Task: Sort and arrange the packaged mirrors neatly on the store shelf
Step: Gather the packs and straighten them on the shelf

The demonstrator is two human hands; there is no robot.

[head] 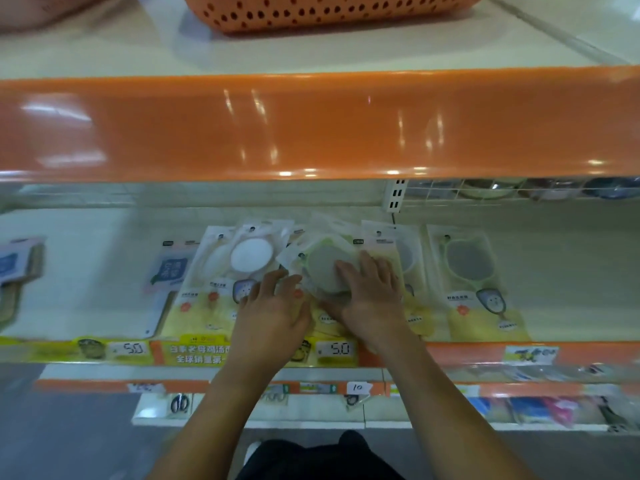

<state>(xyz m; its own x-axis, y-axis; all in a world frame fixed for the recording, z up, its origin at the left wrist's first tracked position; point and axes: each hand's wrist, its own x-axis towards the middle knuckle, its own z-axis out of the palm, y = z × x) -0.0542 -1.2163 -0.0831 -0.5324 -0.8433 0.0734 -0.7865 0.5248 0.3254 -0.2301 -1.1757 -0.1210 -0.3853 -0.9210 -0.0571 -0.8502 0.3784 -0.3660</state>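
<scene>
Head view: both hands reach onto the middle shelf [86, 271], a pale board behind an orange front strip. The left hand [273, 310] lies just left of centre with its fingers spread and nearly straight, resting flat on the yellow lower parts of the mirror packs; it grasps nothing. The right hand [372, 296], just beside it at 3 o'clock, also lies flat, its straight fingers pressing on the tilted pack [318, 268], which shows a grey mirror face in a green frame. That pack sits on top of a loose heap and is turned askew, its top corner pointing toward 11 o'clock.

At 9 o'clock from the hands lies a white pack [251, 254] with a round white mirror back, overlapping others beneath it. Farther toward 9 o'clock is a blue-labelled pack [171, 271], and at the far left edge another blue pack [14, 265]. At 3 o'clock from the right hand a partly covered pack [405, 258] lies straight, and beyond it, a little apart, a green pack [471, 265] lies squarely with its handle toward the shelf front.

Price tags [337, 348] reading 5.0 sit on the strip at 6 o'clock from the hands. At 12 o'clock the upper shelf's orange edge [311, 126] spans the frame, with an orange basket [329, 12] above it.
</scene>
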